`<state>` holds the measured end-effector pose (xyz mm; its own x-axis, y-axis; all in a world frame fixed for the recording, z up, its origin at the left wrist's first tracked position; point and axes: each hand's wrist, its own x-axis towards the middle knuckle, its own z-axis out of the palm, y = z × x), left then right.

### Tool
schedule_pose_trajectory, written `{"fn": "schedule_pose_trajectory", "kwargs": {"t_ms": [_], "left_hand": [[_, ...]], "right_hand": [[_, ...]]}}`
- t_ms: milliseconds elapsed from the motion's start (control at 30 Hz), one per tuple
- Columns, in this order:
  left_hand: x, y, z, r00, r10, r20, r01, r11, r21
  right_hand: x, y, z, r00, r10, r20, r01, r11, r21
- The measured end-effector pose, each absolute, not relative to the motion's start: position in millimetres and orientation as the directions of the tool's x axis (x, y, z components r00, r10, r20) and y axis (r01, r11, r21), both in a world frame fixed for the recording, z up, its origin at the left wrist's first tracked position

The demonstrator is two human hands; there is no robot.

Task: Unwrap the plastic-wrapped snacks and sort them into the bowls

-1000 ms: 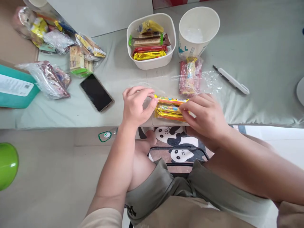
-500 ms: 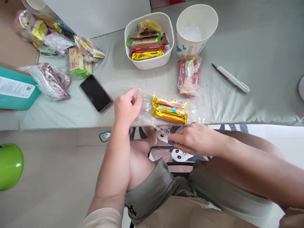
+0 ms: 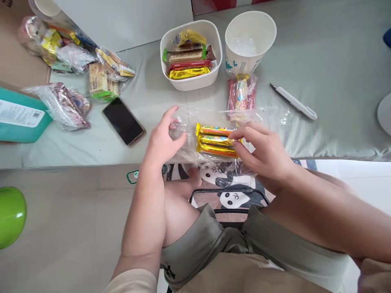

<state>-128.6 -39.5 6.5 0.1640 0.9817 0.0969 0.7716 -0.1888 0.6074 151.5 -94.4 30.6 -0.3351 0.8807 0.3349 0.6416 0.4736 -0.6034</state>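
- Beneath the white square plastic tub point(image 3: 192, 84) of wrapped snack bars spreads a desk point(image 3: 320, 53) draped in grey-green cloth.
- Far left of the tub, a teal box point(image 3: 18, 130) with a white label sits at the desk's edge.
- Just right of the tub stands a white paper cup point(image 3: 250, 57), upright.
- Nearer than the tub and slightly left, the left hand point(image 3: 163, 140) lies with fingers spread on a sheet of clear plastic film point(image 3: 187, 151). I cannot tell whether its grip pinches the film.
- Nearer than the tub and to its right, the right hand point(image 3: 265, 152) has its grip clamped, thumb against fingertips, on the right end of a bundle of yellow-and-orange wrapped bars point(image 3: 214, 140).
- Straight in front of the tub, that bundle rests on the film at the desk's front edge, between both hands.
- Left of the tub and nearer, a black phone point(image 3: 123, 121) lies flat.
- Right of the tub, touching the cup's foot, lies a red-and-yellow pack point(image 3: 241, 95) in clear wrap.
- Farther right of the tub lies a slim white utility knife point(image 3: 293, 101).
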Motion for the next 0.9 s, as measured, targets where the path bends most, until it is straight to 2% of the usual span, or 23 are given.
{"fn": "schedule_pose_trajectory", "kwargs": {"t_ms": [233,433,533,633,700,900], "left_hand": [[-133,-51,21,0.283,0.954,-0.105,0.754,-0.154,0.638],[-158,-66,28,0.334,0.912,-0.239,0.71,-0.077,0.7],[-164,-76,32,0.332,0.923,-0.192,0.723,-0.118,0.68],[-159,-85,34,0.396,0.916,-0.062,0.733,-0.275,0.622],[-154,-88,33,0.443,0.896,-0.037,0.745,-0.344,0.572],[-171,-84,29,0.423,0.906,-0.011,0.748,-0.343,0.568]], "right_hand": [[155,-83,17,-0.476,0.84,0.259,0.567,0.519,-0.64],[153,-80,5,-0.558,0.816,0.149,0.607,0.524,-0.598],[151,-80,-2,-0.59,0.801,0.103,0.624,0.533,-0.571],[149,-81,-7,-0.606,0.791,0.088,0.626,0.543,-0.56],[148,-80,-8,-0.61,0.787,0.096,0.62,0.549,-0.561],[146,-79,-7,-0.583,0.81,0.065,0.641,0.508,-0.575]]}}
